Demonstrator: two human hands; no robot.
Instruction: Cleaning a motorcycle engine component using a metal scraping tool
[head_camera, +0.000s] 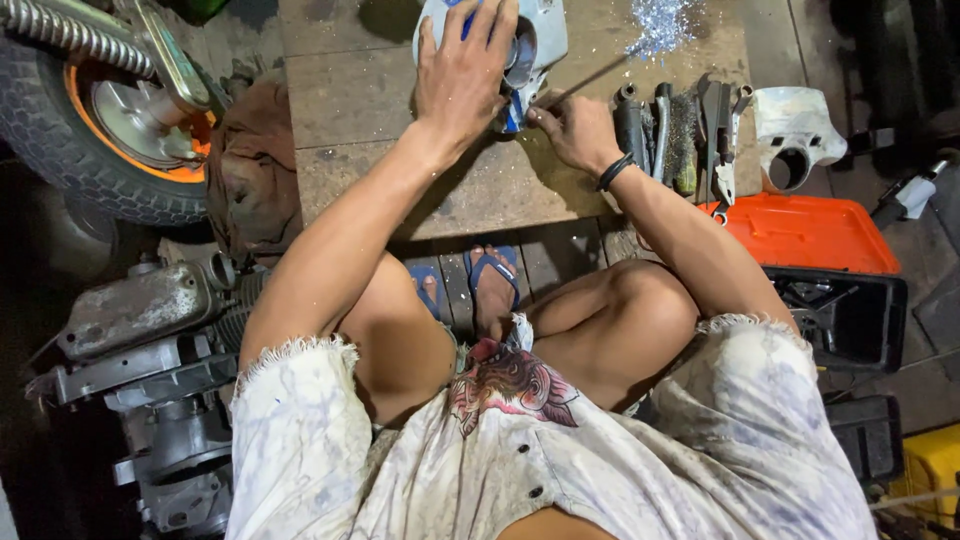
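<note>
One pale blue cover (535, 40) is being pinned flat on the counter (350, 110) under the spread left hand (462, 75), while a thin tool (585, 82) is being pinched in the closed right hand (575, 130) and worked at its edge. Blue shavings (660, 25) are lying beyond; scraping looks unfinished.

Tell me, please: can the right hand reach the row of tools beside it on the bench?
Probably yes. The right hand rests on the wooden bench just beside the tools, and nothing lies between them.

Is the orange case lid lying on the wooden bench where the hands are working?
No, the orange case lid lies beside the wooden bench, off its right edge and lower down.
</note>
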